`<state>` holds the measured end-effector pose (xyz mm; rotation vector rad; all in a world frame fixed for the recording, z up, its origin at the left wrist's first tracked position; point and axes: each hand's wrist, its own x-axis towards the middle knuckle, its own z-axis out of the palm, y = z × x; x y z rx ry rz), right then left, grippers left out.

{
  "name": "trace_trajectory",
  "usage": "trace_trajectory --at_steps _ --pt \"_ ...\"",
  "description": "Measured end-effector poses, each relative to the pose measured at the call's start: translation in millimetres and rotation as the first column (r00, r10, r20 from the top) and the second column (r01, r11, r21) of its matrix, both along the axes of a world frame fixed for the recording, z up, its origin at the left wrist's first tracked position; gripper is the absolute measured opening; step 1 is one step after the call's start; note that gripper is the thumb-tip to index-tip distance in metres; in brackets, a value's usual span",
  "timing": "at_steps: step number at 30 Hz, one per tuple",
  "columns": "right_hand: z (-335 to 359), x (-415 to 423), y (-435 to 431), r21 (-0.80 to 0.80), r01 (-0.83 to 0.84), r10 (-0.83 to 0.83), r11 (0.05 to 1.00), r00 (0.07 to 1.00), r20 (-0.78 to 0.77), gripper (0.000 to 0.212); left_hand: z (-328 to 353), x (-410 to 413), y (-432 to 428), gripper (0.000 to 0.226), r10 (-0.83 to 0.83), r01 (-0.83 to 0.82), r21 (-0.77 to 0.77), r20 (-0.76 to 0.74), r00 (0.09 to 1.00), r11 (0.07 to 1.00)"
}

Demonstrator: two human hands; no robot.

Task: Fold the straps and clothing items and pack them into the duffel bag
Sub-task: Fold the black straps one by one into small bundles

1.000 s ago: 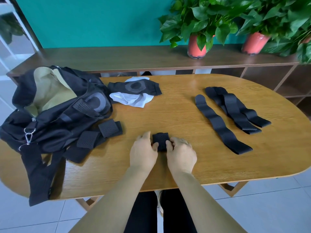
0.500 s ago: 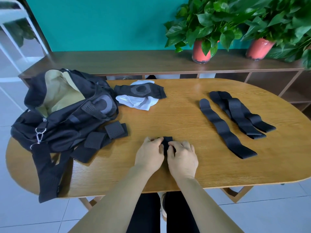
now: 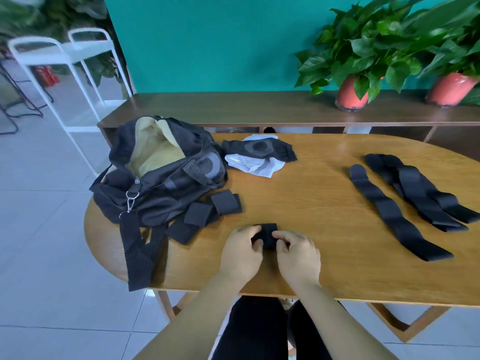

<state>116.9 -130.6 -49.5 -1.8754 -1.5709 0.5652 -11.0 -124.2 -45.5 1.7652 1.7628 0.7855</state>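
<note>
A small folded black strap point(image 3: 267, 233) lies near the table's front edge. My left hand point(image 3: 242, 252) and my right hand point(image 3: 298, 253) pinch it from either side, fingers curled on it. The black duffel bag point(image 3: 161, 175) sits open at the table's left end, its pale yellow lining showing. Several folded black straps point(image 3: 207, 211) lie against the bag's front. One long black strap point(image 3: 389, 214) and a bundle of more straps point(image 3: 420, 193) lie flat on the right. A black garment point(image 3: 259, 149) rests on a white one point(image 3: 255, 165) behind the bag.
The oval wooden table point(image 3: 311, 203) has bare wood between my hands and the long straps. The bag's shoulder strap point(image 3: 135, 250) hangs over the left front edge. Behind stands a low wooden shelf point(image 3: 259, 107) with two potted plants point(image 3: 363, 61). White metal chairs point(image 3: 59, 74) stand at far left.
The camera has turned left, shifting the scene to the right. My hands stay on the small strap, which shows a little more between them than half a second ago.
</note>
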Motion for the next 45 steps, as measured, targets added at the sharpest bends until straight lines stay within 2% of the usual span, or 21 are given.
trace_trajectory --at_steps 8,12,17,23,27,31,36,40,45 --pt "1.9 -75.4 -6.4 -0.001 -0.234 0.234 0.972 0.972 -0.028 0.033 -2.2 -78.5 -23.0 0.036 0.188 -0.180 0.108 -0.076 0.979 0.978" --pt "2.8 -93.0 -8.7 0.010 -0.297 0.297 0.955 0.954 -0.033 0.035 1.6 -87.6 -33.5 0.032 0.262 -0.229 0.192 -0.171 0.950 0.954" --pt "6.1 -84.9 -8.9 -0.046 -0.268 0.256 0.962 0.950 -0.178 0.037 6.6 -80.8 -37.9 0.023 0.213 -0.117 0.284 -0.335 0.918 0.952" --pt "0.4 -73.1 -1.7 -0.067 -0.290 0.265 0.955 0.930 -0.254 0.040 3.5 -75.6 -34.2 0.027 0.163 -0.081 0.216 -0.395 0.904 0.973" --pt "2.7 -58.0 -0.1 -0.086 -0.264 0.231 0.961 0.932 -0.279 0.039 11.4 -67.8 -35.2 0.033 0.190 -0.113 0.200 -0.421 0.887 0.973" --pt "4.4 -38.8 0.1 -0.089 -0.227 0.193 0.970 0.938 -0.288 0.039 16.5 -54.1 -30.4 0.030 0.171 -0.083 0.221 -0.419 0.891 0.972" --pt "11.7 1.7 3.6 -0.077 -0.142 0.117 0.987 0.957 -0.266 0.036 23.4 -19.5 -16.9 0.016 0.110 0.034 0.281 -0.481 0.870 0.959" --pt "18.3 48.5 11.3 -0.075 -0.052 0.032 0.996 0.966 -0.255 0.035 27.8 19.6 -0.8 0.020 0.056 0.163 0.316 -0.585 0.809 0.934" --pt "30.9 107.5 20.2 -0.002 0.053 -0.052 0.999 0.975 -0.214 0.032 28.4 72.1 25.6 0.020 -0.001 0.261 0.336 -0.613 0.790 0.905"
